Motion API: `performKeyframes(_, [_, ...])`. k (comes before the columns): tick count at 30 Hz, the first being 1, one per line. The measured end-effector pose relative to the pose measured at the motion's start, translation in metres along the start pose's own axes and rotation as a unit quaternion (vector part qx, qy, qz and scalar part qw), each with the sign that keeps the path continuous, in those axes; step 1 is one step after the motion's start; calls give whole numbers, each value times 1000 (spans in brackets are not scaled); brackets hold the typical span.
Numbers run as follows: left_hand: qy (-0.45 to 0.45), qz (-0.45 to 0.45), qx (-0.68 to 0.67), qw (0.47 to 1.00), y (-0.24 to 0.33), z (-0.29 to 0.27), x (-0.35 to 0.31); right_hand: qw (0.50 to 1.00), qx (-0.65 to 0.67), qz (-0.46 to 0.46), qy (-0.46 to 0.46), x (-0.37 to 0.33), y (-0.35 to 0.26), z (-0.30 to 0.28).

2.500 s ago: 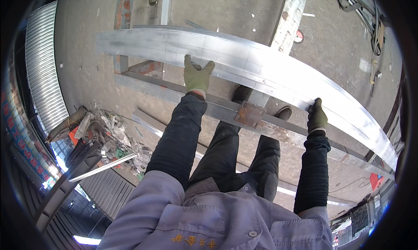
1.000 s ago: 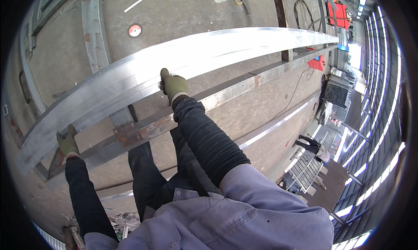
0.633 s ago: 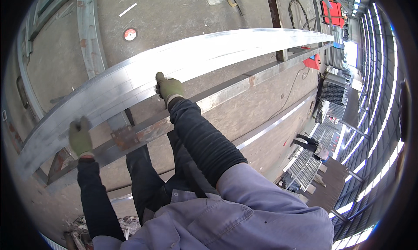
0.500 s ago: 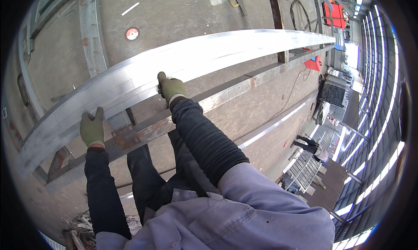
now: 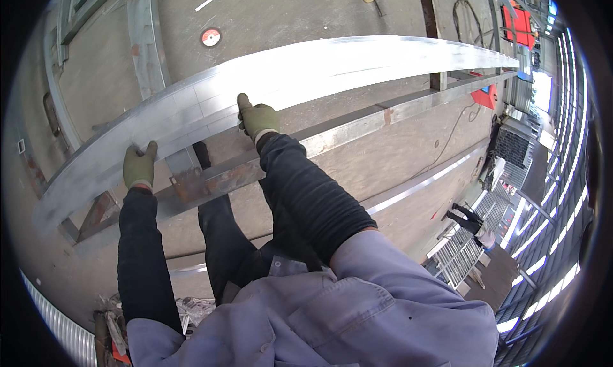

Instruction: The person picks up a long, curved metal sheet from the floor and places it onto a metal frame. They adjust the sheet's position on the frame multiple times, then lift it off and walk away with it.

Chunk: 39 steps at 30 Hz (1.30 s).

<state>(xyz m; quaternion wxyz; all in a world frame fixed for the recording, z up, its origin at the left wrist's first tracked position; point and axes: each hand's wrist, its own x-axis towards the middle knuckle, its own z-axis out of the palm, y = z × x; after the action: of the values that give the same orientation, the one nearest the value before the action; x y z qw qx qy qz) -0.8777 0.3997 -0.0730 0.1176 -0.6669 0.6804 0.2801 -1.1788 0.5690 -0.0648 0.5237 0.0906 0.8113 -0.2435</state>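
A long, shiny metal sheet panel (image 5: 281, 79) stretches across the view from the lower left to the far right, above a steel frame. Its near edge is gripped by my left hand (image 5: 138, 166), in a green work glove, thumb on the upper face and fingers mostly hidden beneath. Further right, my right hand (image 5: 258, 119), gloved alike, closes on the same edge with its thumb on top. Faint lines cross the panel's left part. Under the near edge runs a steel beam (image 5: 332, 137) with rusty patches.
On the floor beyond the panel lies a red and white disc (image 5: 211, 37) near a thin white strip (image 5: 208, 1). A steel channel (image 5: 144, 38) runs away at left. Red machines (image 5: 518, 25) stand far right. Another person (image 5: 472, 225) is at a distance on the right.
My view has shifted, so the floor and beams sit further right in the picture. Both hands keep their grip on the panel, which lies slightly differently against the frame.
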Motion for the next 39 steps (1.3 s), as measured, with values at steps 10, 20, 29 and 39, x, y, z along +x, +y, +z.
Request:
performKeyframes(10, [-4, -13, 32, 999, 6, 4, 4, 997, -40, -56, -36, -33, 81, -59])
performKeyframes(20, [28, -14, 40, 999, -1, -2, -13, 1000, -14, -27, 1, 57, 9, -51])
performKeyframes(29, [246, 161, -22, 956, -39, -50, -98, 979, 195, -65, 0, -29, 19, -63])
performKeyframes(39, [-4, 305, -7, 952, -115, -187, -147, 851, 433, -285, -83, -170, -2, -211])
